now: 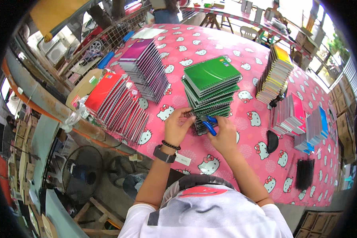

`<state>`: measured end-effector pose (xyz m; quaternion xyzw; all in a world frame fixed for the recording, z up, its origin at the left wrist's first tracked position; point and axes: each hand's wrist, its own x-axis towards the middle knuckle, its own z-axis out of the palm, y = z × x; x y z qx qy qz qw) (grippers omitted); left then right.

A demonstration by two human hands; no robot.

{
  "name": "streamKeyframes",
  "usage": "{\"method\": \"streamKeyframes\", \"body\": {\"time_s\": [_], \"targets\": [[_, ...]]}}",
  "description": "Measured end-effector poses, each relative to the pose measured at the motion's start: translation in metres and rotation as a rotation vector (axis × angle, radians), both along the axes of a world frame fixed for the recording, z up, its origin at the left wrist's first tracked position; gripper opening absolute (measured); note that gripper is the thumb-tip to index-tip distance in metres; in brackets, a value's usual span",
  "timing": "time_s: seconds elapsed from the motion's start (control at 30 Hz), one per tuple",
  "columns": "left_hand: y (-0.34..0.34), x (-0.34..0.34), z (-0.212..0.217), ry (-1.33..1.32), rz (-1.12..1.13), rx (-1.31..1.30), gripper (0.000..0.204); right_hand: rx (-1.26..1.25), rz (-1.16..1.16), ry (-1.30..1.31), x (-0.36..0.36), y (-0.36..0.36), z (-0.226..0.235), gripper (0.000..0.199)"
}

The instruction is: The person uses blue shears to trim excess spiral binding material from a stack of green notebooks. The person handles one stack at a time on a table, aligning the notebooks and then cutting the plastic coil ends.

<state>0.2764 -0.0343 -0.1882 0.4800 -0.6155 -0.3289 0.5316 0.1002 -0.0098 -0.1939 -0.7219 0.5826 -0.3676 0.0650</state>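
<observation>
A tall stack of green spiral notebooks (212, 74) stands before me on a table (210, 146) with a pink cartoon-cat cover. My right hand (225, 134) grips a pair of pliers (210, 126) with blue handles. Their dark jaws are at the near lower side of the stack, by the black wire bindings. Against the left side of the same bindings, my left hand (180, 126) pinches with thumb and fingers. What it pinches is too small to make out.
Red notebooks (107, 93) and purple notebooks (137, 53) are stacked at the left. Yellow notebooks (281, 59), pink notebooks (293, 111) and blue notebooks (321, 123) stand at the right. Black binding wires (305, 174) lie near the right edge. A fan (82, 170) stands below left.
</observation>
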Motion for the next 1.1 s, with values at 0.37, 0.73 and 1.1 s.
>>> {"method": "streamKeyframes", "body": {"time_s": [0.37,0.73,1.1], "targets": [[-0.003,0.002,-0.006,-0.015,0.049,-0.01,0.024,0.133,-0.029,-0.012,0.007,0.005,0.011,0.031],[-0.008,0.006,-0.015,0.431,-0.078,0.113,0.024,0.127,-0.085,0.245,0.009,0.006,0.011,0.048],[-0.006,0.004,-0.015,0.405,-0.086,0.087,0.023,0.146,-0.003,0.09,0.006,0.005,0.014,0.034]]}}
